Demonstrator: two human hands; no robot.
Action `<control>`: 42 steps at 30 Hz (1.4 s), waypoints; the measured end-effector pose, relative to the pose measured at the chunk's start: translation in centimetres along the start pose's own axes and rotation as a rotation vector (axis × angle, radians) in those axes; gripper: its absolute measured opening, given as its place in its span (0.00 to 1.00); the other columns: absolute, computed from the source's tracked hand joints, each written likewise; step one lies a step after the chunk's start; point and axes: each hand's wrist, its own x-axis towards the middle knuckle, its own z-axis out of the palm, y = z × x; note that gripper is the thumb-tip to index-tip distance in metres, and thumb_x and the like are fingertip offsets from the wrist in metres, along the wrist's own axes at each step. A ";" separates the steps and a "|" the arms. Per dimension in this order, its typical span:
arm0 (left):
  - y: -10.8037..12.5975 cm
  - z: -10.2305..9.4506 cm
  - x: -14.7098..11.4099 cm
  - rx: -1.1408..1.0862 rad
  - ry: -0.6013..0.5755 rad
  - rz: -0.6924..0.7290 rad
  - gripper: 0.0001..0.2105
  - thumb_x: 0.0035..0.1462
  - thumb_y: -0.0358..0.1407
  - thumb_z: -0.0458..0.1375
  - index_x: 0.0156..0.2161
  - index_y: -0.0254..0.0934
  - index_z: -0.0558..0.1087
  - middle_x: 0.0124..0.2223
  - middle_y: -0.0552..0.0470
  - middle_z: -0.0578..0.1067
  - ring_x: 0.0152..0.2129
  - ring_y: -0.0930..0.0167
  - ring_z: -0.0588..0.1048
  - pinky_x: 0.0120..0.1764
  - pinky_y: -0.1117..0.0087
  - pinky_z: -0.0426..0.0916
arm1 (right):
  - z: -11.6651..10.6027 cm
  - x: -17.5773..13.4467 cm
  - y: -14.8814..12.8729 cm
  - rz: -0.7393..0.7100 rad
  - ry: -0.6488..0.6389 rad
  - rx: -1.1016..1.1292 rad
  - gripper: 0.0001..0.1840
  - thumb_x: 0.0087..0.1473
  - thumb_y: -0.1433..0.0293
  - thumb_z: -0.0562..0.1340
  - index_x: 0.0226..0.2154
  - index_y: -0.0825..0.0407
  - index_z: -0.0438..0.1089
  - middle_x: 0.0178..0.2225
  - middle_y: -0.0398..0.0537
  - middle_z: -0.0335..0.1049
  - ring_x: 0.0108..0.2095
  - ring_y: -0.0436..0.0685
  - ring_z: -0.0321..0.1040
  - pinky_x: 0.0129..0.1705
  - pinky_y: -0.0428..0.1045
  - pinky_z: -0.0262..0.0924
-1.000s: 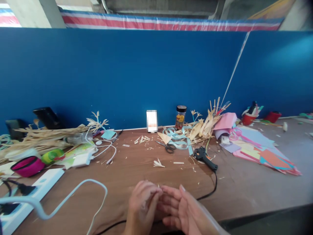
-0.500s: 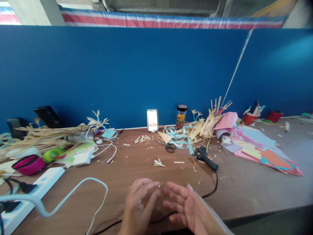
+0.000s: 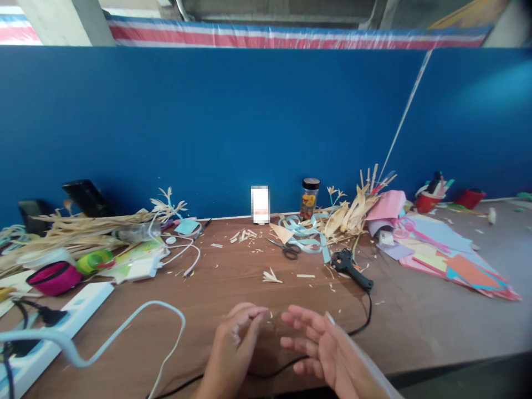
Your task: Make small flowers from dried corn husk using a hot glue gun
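My left hand (image 3: 238, 343) is closed in a pinch over the near part of the table, thumb and forefinger pressed together. Whatever lies between those fingertips, if anything, is too small to see. Beside it, my right hand (image 3: 322, 346) is open with the palm turned left and the fingers apart, holding nothing. A small flower shape of pale dried husk (image 3: 272, 276) lies just beyond both hands. To the right rests a black glue gun (image 3: 352, 270), its cord (image 3: 286, 366) running below my hands. Dark-handled scissors (image 3: 290, 251) lie farther back.
Blue ribbon (image 3: 305, 244), dried husks (image 3: 344, 219) and a jar (image 3: 309, 198) stand near the blue partition (image 3: 249, 122). Coloured paper (image 3: 469, 271) lies right. A white power strip (image 3: 78, 316) and a looping cable (image 3: 158, 302) occupy the left. Husk scraps (image 3: 244, 236) dot the table.
My left hand's thumb and forefinger, apart before, are now pinched together. My right hand has shifted slightly right and stays open. The view has shifted a little.
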 end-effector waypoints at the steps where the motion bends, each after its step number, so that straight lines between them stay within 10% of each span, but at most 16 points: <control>1: 0.2 0.3 -0.2 -0.012 -0.048 -0.006 0.08 0.53 0.33 0.50 0.32 0.38 0.72 0.31 0.51 0.72 0.31 0.71 0.70 0.35 0.72 0.65 | -0.1 0.2 0.3 0.001 -0.001 -0.026 0.27 0.48 0.50 0.49 0.46 0.48 0.60 0.52 0.53 0.54 0.43 0.59 0.61 0.36 0.51 0.58; 7: 0.7 1.4 -1.0 0.001 -0.263 0.018 0.11 0.54 0.34 0.49 0.28 0.38 0.73 0.30 0.51 0.72 0.29 0.72 0.70 0.33 0.74 0.65 | -0.4 -0.7 0.9 -0.123 -0.061 -0.378 0.29 0.49 0.51 0.48 0.51 0.48 0.55 0.47 0.54 0.61 0.40 0.57 0.64 0.37 0.52 0.59; 16: -4.4 -2.8 2.1 0.614 0.289 0.135 0.16 0.52 0.32 0.48 0.47 0.39 0.66 0.44 0.46 0.69 0.40 0.66 0.68 0.40 0.64 0.64 | -0.6 -1.4 -0.5 -0.282 0.242 -0.904 0.23 0.51 0.57 0.50 0.47 0.48 0.58 0.42 0.51 0.64 0.35 0.53 0.65 0.35 0.48 0.61; 20: -4.4 -2.6 1.7 0.790 0.126 0.150 0.10 0.52 0.35 0.49 0.35 0.41 0.72 0.31 0.50 0.74 0.31 0.66 0.70 0.35 0.63 0.65 | -1.1 -0.8 0.1 -0.297 0.228 -0.960 0.21 0.50 0.59 0.52 0.46 0.50 0.60 0.39 0.50 0.66 0.32 0.52 0.65 0.35 0.48 0.61; 26: -4.5 -2.0 1.4 0.783 -0.141 0.389 0.12 0.51 0.34 0.51 0.41 0.43 0.71 0.39 0.51 0.75 0.39 0.66 0.70 0.41 0.64 0.64 | -1.0 -0.7 0.2 -0.340 0.219 -0.985 0.17 0.50 0.62 0.54 0.42 0.51 0.64 0.37 0.51 0.68 0.33 0.54 0.65 0.36 0.48 0.60; 34: -5.4 -3.0 1.9 0.871 -0.030 0.341 0.08 0.50 0.34 0.52 0.30 0.42 0.74 0.41 0.50 0.74 0.37 0.64 0.71 0.40 0.61 0.64 | -1.8 2.2 -2.3 -0.441 0.178 -1.286 0.12 0.50 0.66 0.53 0.39 0.48 0.65 0.35 0.47 0.68 0.30 0.53 0.65 0.30 0.46 0.58; 42: -2.8 0.2 6.3 0.749 0.072 0.189 0.10 0.54 0.33 0.47 0.33 0.40 0.72 0.32 0.50 0.73 0.31 0.68 0.70 0.33 0.69 0.63 | -1.4 9.9 -3.0 -0.358 0.350 -1.952 0.08 0.48 0.66 0.56 0.31 0.51 0.66 0.33 0.51 0.66 0.34 0.58 0.64 0.32 0.49 0.54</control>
